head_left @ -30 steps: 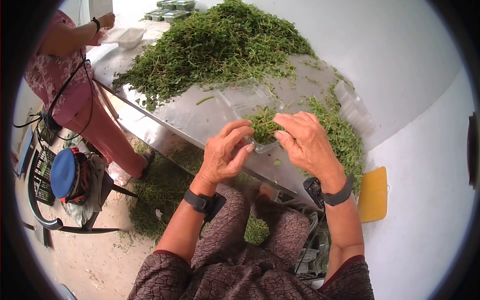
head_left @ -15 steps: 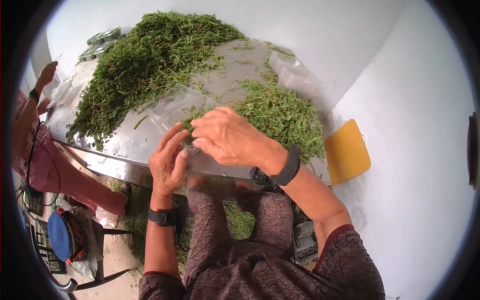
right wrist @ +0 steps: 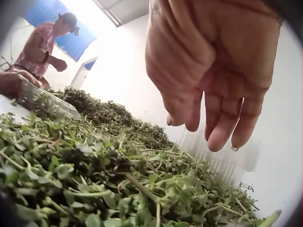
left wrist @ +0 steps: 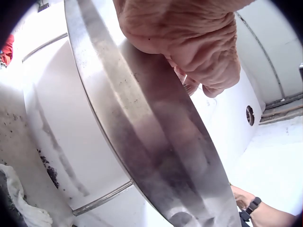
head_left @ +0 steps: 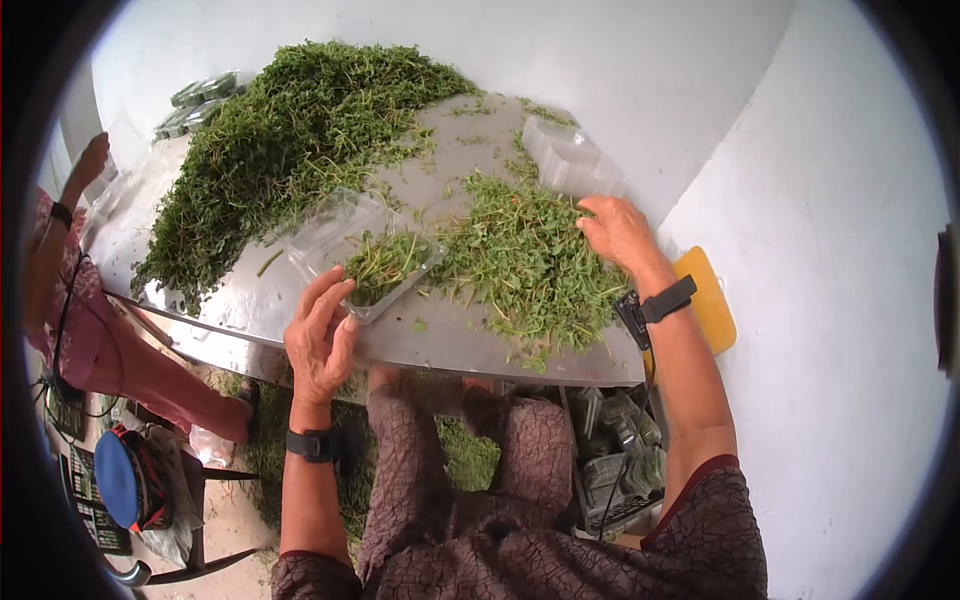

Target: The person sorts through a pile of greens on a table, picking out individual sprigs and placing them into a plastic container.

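A clear plastic clamshell box (head_left: 432,262) stands near the table's front edge, its lid (head_left: 335,215) folded back. Leafy green stems (head_left: 380,262) fill part of it. My left hand (head_left: 318,340) is at the box's left end, fingers loosely bent and fingertips right at the rim. Over the right side of a smaller heap of greens (head_left: 525,255) hangs my right hand (head_left: 625,235). The right wrist view shows that hand (right wrist: 213,71) with its fingers pointing down above the leaves and nothing in them. In the left wrist view the left hand (left wrist: 189,42) hides the box.
A large mound of greens (head_left: 290,130) covers the back left of the metal table (head_left: 420,345). Nested clear boxes (head_left: 570,160) stand at the back right, filled boxes (head_left: 200,100) at the far left. A yellow board (head_left: 708,300) leans by the wall. Another person (head_left: 65,230) stands at left.
My right hand has left the greens in the box and moved right, over the smaller heap. My left hand stays by the box. The head view has swung to the right.
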### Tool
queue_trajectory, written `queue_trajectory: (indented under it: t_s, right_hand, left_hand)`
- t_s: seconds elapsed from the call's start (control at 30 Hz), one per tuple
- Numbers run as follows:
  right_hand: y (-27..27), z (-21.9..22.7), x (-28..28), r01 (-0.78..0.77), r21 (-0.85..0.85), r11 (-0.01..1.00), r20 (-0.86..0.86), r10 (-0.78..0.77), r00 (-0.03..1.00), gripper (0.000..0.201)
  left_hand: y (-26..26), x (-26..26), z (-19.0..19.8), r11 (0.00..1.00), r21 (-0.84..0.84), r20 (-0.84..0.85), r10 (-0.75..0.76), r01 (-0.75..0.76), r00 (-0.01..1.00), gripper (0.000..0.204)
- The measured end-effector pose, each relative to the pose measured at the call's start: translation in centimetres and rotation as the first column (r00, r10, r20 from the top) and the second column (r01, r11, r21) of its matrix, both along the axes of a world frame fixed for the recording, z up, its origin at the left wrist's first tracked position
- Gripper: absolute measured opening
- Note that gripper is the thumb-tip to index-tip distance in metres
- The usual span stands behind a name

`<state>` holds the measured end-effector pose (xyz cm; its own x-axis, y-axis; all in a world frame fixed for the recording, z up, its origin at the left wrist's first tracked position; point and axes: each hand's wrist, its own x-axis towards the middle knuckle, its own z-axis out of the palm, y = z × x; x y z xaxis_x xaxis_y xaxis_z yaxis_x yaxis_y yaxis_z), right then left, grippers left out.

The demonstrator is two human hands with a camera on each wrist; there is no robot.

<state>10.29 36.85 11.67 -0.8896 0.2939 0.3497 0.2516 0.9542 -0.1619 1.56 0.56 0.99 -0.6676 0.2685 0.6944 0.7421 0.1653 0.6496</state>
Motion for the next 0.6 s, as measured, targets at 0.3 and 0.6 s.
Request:
queue_trajectory:
  t_s: [0.3,0.6]
  right_hand:
    - [1.9,-2.4,-3.4,0.108,0.044,0.993,0.127,-0.112,0.985,0.027]
    - [2.3,-1.5,-3.0,-0.010,-0.090,0.996,-0.109,0.000,0.994,0.023]
  left_hand:
    - [-0.1,-0.1,-0.1,1.000,-0.013,0.002,0.005,-0.005,1.000,0.033]
    - [-0.1,0.0,0.1,1.000,-0.018,0.003,0.012,-0.012,1.000,0.033]
